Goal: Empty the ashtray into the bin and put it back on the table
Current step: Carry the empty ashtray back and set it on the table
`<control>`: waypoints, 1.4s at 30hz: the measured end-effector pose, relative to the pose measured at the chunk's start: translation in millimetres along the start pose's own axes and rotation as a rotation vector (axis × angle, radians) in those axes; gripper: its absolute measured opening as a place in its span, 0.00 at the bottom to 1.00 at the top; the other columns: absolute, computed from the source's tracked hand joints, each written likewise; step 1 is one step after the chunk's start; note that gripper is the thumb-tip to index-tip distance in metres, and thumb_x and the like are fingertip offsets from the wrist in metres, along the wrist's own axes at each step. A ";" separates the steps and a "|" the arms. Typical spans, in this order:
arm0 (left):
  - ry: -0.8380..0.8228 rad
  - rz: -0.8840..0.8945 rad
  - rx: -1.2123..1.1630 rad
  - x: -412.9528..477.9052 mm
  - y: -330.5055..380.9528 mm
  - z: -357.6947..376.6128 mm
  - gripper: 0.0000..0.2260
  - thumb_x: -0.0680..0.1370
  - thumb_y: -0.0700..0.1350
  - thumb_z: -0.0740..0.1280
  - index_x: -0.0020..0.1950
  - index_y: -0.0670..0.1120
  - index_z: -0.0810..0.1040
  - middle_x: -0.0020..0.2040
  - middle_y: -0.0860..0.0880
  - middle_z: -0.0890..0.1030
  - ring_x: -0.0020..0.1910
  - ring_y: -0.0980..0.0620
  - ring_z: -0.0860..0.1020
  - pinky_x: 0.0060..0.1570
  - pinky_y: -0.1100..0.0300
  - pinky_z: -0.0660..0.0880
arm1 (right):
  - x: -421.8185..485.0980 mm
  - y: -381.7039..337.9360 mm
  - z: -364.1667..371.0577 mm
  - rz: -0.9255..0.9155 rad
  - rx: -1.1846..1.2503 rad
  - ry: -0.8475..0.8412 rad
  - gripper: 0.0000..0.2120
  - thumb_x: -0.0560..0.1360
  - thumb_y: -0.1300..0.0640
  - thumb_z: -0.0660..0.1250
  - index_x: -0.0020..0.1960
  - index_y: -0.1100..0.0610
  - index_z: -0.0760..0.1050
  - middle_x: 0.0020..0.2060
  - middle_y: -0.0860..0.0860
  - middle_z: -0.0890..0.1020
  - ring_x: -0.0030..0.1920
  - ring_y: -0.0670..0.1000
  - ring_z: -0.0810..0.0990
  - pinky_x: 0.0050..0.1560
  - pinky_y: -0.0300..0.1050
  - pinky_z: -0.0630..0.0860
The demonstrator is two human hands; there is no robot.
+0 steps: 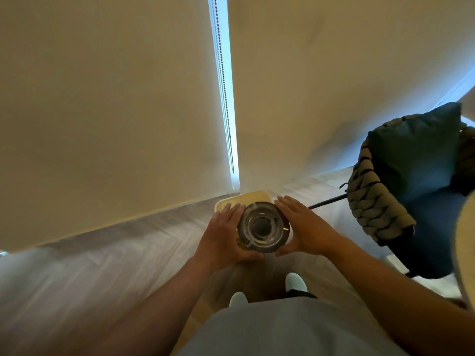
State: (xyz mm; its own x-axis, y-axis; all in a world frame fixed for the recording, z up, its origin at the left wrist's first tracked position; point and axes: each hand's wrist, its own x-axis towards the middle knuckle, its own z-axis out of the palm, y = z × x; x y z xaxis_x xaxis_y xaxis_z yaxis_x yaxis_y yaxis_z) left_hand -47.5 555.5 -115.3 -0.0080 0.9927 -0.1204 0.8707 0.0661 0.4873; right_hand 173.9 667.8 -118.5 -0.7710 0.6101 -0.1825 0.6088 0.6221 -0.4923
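Observation:
A round glass ashtray (262, 227) is held in the air between both palms, its hollow facing me. My left hand (226, 232) presses against its left side and my right hand (299, 226) against its right side, fingers straight. Just beyond and below the ashtray stands a pale yellow bin (253, 199) on the floor by the wall, partly hidden by the ashtray and my fingers. I cannot tell what lies in the ashtray.
A woven rope chair (377, 199) with a blue cushion (421, 160) stands close on the right, with a dark leg reaching toward the bin. Cream roller blinds (102, 98) cover the wall ahead. The wooden floor (102, 253) stretches to the left. My feet in pale shoes (295, 281) show below.

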 end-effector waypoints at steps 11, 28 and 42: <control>-0.165 0.322 0.046 19.3 28.7 25.5 0.55 0.62 0.75 0.70 0.80 0.48 0.58 0.80 0.49 0.62 0.80 0.47 0.57 0.79 0.45 0.57 | -91.3 -11.2 20.7 0.410 0.005 0.180 0.60 0.59 0.27 0.72 0.78 0.48 0.45 0.79 0.49 0.52 0.79 0.51 0.48 0.73 0.46 0.47; -0.454 0.852 -0.131 -43.4 167.0 92.5 0.39 0.65 0.72 0.72 0.71 0.58 0.66 0.64 0.58 0.74 0.62 0.58 0.74 0.62 0.62 0.74 | -306.3 -59.9 75.5 0.800 0.028 0.447 0.56 0.58 0.26 0.71 0.76 0.52 0.55 0.77 0.51 0.60 0.78 0.52 0.54 0.78 0.52 0.57; -0.639 1.108 -0.037 -162.1 249.2 165.2 0.51 0.63 0.67 0.77 0.78 0.42 0.63 0.76 0.46 0.68 0.78 0.48 0.64 0.75 0.47 0.64 | -476.9 -139.4 142.0 0.980 0.060 0.646 0.55 0.59 0.28 0.72 0.74 0.58 0.60 0.73 0.57 0.67 0.74 0.50 0.56 0.72 0.45 0.52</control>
State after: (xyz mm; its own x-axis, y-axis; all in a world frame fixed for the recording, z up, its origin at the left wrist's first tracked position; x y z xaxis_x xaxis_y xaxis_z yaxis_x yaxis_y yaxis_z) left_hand 252.0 394.4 -117.3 0.9553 0.2947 -0.0241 0.2463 -0.7482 0.6161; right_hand 430.2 220.5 -83.7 0.2708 0.9614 -0.0491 0.8660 -0.2655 -0.4238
